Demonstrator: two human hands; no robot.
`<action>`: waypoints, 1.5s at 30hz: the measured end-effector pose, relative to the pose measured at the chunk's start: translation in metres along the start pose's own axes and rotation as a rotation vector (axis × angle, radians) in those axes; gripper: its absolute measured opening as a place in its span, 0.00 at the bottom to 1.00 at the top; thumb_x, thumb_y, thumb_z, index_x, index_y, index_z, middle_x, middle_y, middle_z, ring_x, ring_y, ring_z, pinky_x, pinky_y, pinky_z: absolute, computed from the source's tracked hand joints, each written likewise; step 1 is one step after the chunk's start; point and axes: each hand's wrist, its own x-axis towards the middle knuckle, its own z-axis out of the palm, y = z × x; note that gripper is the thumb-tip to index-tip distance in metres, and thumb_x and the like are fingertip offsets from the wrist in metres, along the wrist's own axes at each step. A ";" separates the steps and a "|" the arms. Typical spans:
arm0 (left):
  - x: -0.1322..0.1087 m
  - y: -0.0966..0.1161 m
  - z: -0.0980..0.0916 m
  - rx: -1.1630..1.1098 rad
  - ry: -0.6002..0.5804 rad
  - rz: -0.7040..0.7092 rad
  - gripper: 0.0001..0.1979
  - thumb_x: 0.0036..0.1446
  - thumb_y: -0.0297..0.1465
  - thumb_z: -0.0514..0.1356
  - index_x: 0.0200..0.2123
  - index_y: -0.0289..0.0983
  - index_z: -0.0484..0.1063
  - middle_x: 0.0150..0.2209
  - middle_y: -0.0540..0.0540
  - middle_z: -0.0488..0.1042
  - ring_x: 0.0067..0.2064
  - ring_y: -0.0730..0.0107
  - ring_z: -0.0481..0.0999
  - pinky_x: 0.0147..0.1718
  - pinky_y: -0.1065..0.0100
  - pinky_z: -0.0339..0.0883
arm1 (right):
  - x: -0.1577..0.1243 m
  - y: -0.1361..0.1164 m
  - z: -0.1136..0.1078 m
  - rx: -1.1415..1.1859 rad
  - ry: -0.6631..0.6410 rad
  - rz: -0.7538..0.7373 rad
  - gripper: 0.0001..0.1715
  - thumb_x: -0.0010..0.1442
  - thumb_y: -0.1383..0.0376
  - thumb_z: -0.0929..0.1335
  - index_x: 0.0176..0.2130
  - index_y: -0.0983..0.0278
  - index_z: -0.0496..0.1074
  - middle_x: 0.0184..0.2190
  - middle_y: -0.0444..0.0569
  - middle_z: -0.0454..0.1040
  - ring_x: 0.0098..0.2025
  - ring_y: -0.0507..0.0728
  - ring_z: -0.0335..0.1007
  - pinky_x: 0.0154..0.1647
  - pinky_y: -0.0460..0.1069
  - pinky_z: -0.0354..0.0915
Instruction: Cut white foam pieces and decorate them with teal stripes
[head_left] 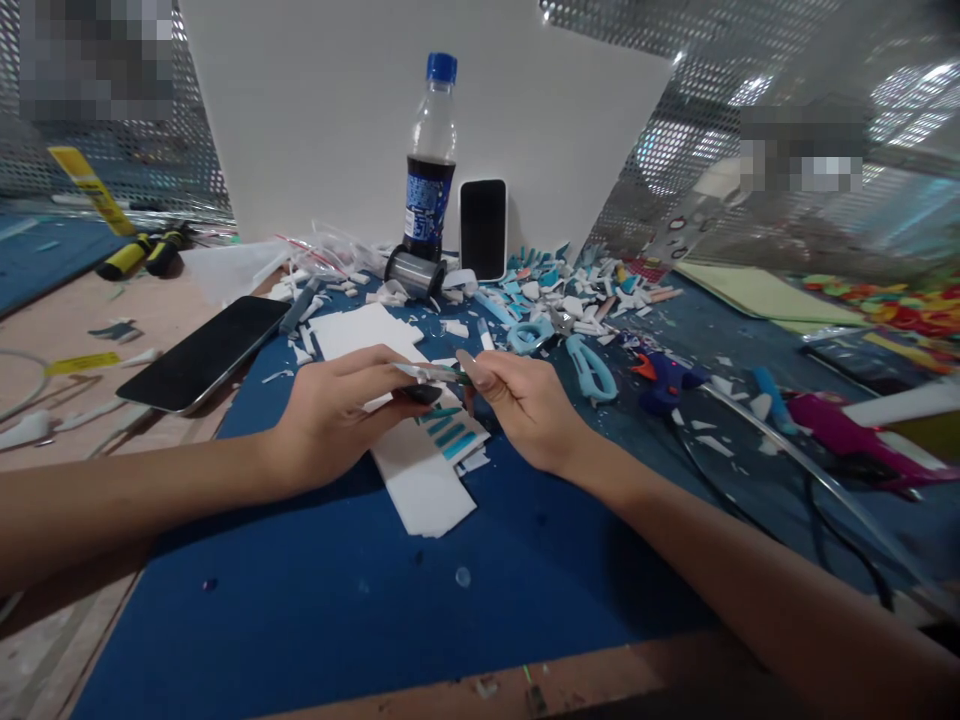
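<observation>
My left grip (337, 412), right grip (529, 408): both closed on small pieces (433, 373), partly hidden. Beneath: white board (427, 500). Beyond: scraps (574, 300), light-blue scissors (577, 358), bottle (428, 205).

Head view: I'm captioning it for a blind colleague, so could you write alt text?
A person's left hand and right hand hold small, partly hidden pieces above a white sheet on a blue mat. Beyond them, a blue-capped bottle stands near scattered scraps.

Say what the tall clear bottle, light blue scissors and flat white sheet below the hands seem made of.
Tall clear bottle: probably glossy plastic; transparent, with bright highlights.
Light blue scissors: evenly coloured, likely smooth plastic; silvery glint at the joint suggests metal.
Flat white sheet: matte, opaque; card or thin foam, unclear which.
</observation>
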 end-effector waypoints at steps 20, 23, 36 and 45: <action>0.001 -0.006 0.003 -0.046 -0.255 -0.005 0.17 0.64 0.26 0.51 0.56 0.34 0.63 0.33 0.46 0.72 0.30 0.72 0.72 0.29 0.75 0.66 | 0.004 -0.009 -0.004 0.420 -0.073 0.253 0.21 0.63 0.51 0.63 0.30 0.65 0.66 0.22 0.40 0.58 0.22 0.48 0.52 0.22 0.45 0.50; 0.001 -0.004 0.002 -0.132 -0.314 -0.074 0.18 0.63 0.27 0.52 0.57 0.37 0.62 0.37 0.45 0.75 0.30 0.72 0.73 0.29 0.75 0.66 | 0.004 -0.009 -0.003 0.354 -0.070 0.181 0.15 0.65 0.58 0.63 0.29 0.64 0.64 0.21 0.39 0.58 0.22 0.47 0.51 0.22 0.45 0.50; -0.003 -0.007 0.001 -0.339 -0.270 -0.271 0.16 0.59 0.33 0.60 0.48 0.39 0.62 0.41 0.44 0.75 0.38 0.68 0.76 0.34 0.70 0.70 | 0.004 -0.010 -0.002 0.372 -0.010 0.098 0.18 0.65 0.64 0.63 0.24 0.63 0.57 0.19 0.38 0.53 0.20 0.46 0.48 0.21 0.44 0.49; 0.002 -0.007 0.002 -0.452 -0.237 -0.355 0.13 0.58 0.28 0.58 0.48 0.36 0.67 0.37 0.45 0.73 0.37 0.70 0.74 0.37 0.69 0.71 | 0.004 -0.012 -0.004 0.371 0.020 0.116 0.20 0.66 0.60 0.63 0.24 0.64 0.61 0.19 0.39 0.58 0.21 0.46 0.53 0.23 0.45 0.52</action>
